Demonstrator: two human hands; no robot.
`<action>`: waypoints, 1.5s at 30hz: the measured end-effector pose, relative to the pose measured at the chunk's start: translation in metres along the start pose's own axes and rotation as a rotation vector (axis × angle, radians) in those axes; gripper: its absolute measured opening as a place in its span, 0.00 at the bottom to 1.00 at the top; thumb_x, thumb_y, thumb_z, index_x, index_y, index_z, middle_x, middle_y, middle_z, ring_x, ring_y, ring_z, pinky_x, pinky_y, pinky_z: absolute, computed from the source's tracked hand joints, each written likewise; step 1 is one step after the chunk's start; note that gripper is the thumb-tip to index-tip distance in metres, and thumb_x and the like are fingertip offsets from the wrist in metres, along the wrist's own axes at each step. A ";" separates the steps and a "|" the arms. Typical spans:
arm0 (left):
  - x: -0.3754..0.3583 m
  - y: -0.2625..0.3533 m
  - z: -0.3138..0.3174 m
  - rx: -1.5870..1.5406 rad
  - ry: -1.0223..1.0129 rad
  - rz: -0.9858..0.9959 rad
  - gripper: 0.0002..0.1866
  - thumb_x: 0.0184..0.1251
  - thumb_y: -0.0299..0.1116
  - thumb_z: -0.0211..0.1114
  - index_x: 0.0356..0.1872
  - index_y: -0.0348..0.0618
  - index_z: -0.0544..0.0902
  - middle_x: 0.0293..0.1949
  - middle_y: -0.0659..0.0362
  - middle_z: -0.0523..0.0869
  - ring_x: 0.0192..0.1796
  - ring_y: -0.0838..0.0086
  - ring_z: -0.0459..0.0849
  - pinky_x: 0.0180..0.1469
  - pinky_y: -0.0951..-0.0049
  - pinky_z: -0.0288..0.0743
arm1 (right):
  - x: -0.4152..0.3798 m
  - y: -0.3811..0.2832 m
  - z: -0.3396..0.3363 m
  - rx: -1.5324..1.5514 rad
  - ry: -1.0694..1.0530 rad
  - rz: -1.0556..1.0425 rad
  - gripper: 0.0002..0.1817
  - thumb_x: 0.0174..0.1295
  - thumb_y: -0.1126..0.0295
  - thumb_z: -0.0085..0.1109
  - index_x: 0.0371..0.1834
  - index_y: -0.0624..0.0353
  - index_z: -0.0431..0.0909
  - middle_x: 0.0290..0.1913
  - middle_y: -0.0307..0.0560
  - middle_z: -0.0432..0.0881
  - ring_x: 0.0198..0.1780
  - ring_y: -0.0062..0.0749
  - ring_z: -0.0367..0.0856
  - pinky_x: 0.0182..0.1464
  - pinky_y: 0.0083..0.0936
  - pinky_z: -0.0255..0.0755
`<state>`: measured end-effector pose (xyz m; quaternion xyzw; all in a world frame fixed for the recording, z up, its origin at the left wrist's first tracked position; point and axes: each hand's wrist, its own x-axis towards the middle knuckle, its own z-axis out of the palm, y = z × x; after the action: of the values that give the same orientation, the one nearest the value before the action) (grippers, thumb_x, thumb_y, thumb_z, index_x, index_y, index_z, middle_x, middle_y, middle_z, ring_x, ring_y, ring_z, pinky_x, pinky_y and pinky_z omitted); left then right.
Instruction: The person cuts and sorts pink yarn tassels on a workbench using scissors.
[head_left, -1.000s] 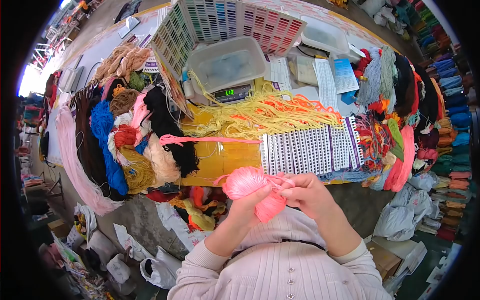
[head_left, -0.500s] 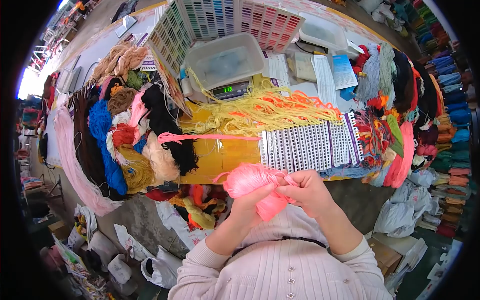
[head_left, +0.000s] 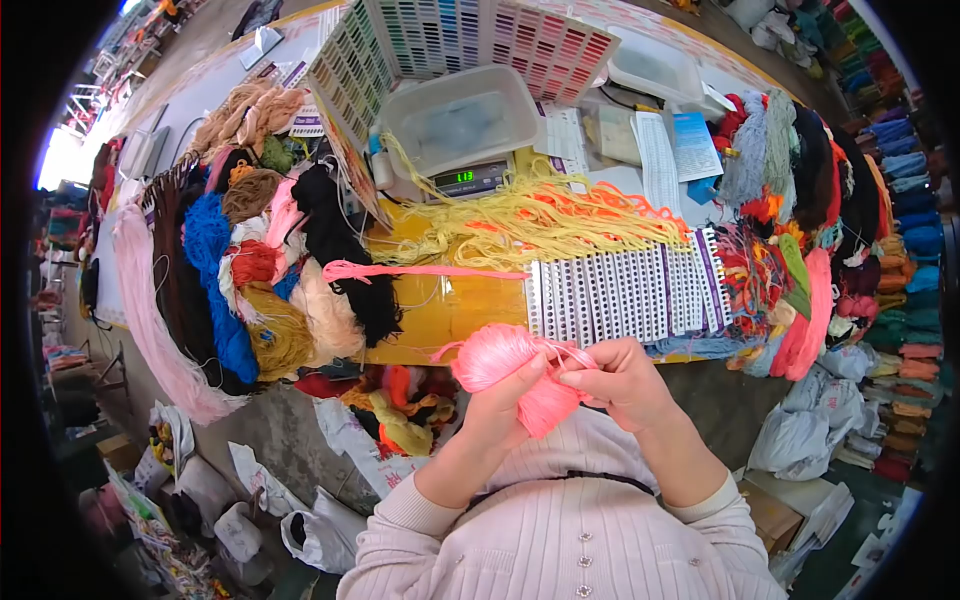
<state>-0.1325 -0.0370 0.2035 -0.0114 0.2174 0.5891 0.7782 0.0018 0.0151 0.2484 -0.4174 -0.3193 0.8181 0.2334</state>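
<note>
Closest, a person in a pale ribbed top holds a bundle of bright pink thread [head_left: 495, 355] at the table's near edge. The left hand [head_left: 500, 400] grips it from below, thumb on top; the right hand [head_left: 625, 385], close beside, pinches strands at its right side.

Beyond lie a thin pink hank [head_left: 430, 270] and a row of white punched cards [head_left: 620, 295], their small print unreadable. Behind them, yellow and orange threads [head_left: 540, 220] spread toward a scale [head_left: 472, 180] whose green digits appear to read 1.13. A clear tub [head_left: 460, 120] and an upright color chart [head_left: 440, 40] stand farther back; purple-banded labels [head_left: 306, 124] are too blurred to read.

The table [head_left: 450, 310] has a glossy yellow surface, with heaped yarn at both sides. Plastic bags [head_left: 800, 440] with red marks sit on the floor; colored skeins [head_left: 910, 235] line the right.
</note>
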 end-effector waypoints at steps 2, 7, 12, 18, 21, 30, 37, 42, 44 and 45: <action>0.000 0.000 0.000 -0.003 -0.009 0.009 0.12 0.60 0.31 0.52 0.42 0.35 0.72 0.41 0.53 0.76 0.43 0.70 0.76 0.46 0.70 0.70 | 0.000 0.001 0.000 -0.008 0.004 -0.001 0.04 0.49 0.77 0.56 0.26 0.67 0.78 0.22 0.36 0.75 0.23 0.10 0.67 0.25 0.12 0.60; -0.001 0.003 0.003 -0.044 -0.026 0.011 0.11 0.60 0.30 0.51 0.41 0.35 0.72 0.41 0.53 0.76 0.43 0.71 0.76 0.45 0.70 0.71 | 0.000 0.001 -0.004 0.115 -0.002 0.055 0.04 0.48 0.78 0.56 0.27 0.67 0.78 0.22 0.35 0.75 0.23 0.10 0.67 0.24 0.12 0.60; -0.004 0.001 -0.003 0.060 0.056 0.017 0.10 0.60 0.29 0.51 0.40 0.36 0.72 0.40 0.55 0.76 0.42 0.72 0.76 0.45 0.71 0.71 | 0.001 0.005 -0.002 0.035 0.053 -0.019 0.03 0.47 0.78 0.57 0.26 0.66 0.78 0.21 0.34 0.74 0.23 0.10 0.67 0.25 0.11 0.60; -0.008 -0.001 0.001 0.127 0.046 0.062 0.10 0.59 0.29 0.53 0.39 0.35 0.73 0.39 0.55 0.76 0.43 0.72 0.75 0.45 0.72 0.70 | 0.000 0.006 -0.005 -0.114 0.053 -0.101 0.03 0.45 0.79 0.59 0.24 0.66 0.78 0.20 0.32 0.72 0.23 0.10 0.65 0.26 0.10 0.60; -0.008 -0.001 0.000 0.131 -0.020 0.056 0.11 0.59 0.30 0.53 0.40 0.33 0.73 0.39 0.55 0.76 0.44 0.71 0.75 0.46 0.71 0.70 | -0.001 0.004 -0.005 -0.230 0.067 -0.102 0.02 0.45 0.80 0.59 0.23 0.66 0.78 0.19 0.30 0.70 0.23 0.09 0.63 0.25 0.10 0.59; -0.010 0.001 -0.001 0.153 0.039 0.002 0.15 0.59 0.31 0.53 0.43 0.30 0.73 0.42 0.53 0.76 0.45 0.71 0.74 0.48 0.73 0.68 | -0.003 0.002 -0.005 -0.301 0.093 -0.150 0.01 0.45 0.79 0.59 0.21 0.65 0.77 0.16 0.28 0.66 0.21 0.09 0.60 0.23 0.11 0.56; -0.009 0.002 0.003 0.155 -0.062 -0.030 0.19 0.58 0.35 0.54 0.45 0.30 0.71 0.47 0.52 0.73 0.50 0.70 0.70 0.53 0.70 0.62 | -0.005 0.001 -0.006 -0.355 0.086 -0.162 0.03 0.45 0.79 0.59 0.19 0.65 0.76 0.16 0.28 0.65 0.21 0.09 0.60 0.22 0.11 0.55; -0.009 0.002 0.009 0.093 -0.122 -0.015 0.19 0.57 0.37 0.54 0.44 0.33 0.71 0.49 0.50 0.71 0.53 0.68 0.68 0.55 0.67 0.60 | -0.007 -0.003 -0.004 -0.319 0.115 -0.129 0.04 0.44 0.79 0.60 0.18 0.64 0.75 0.16 0.28 0.67 0.21 0.09 0.61 0.22 0.11 0.56; -0.008 0.000 0.004 0.087 -0.150 -0.028 0.18 0.57 0.37 0.55 0.43 0.34 0.71 0.50 0.50 0.71 0.53 0.68 0.68 0.55 0.66 0.60 | -0.006 0.000 -0.005 -0.287 0.110 -0.170 0.03 0.45 0.78 0.59 0.19 0.64 0.75 0.17 0.29 0.67 0.20 0.09 0.61 0.22 0.11 0.56; -0.007 -0.001 0.001 0.089 -0.155 -0.015 0.18 0.57 0.37 0.55 0.43 0.34 0.72 0.51 0.50 0.70 0.53 0.68 0.68 0.55 0.66 0.60 | -0.005 0.004 -0.007 -0.267 0.103 -0.214 0.03 0.46 0.77 0.59 0.20 0.64 0.75 0.17 0.30 0.67 0.20 0.09 0.60 0.21 0.11 0.55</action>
<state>-0.1328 -0.0438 0.2067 0.0672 0.1823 0.5720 0.7969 0.0098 0.0112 0.2450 -0.4497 -0.4554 0.7165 0.2775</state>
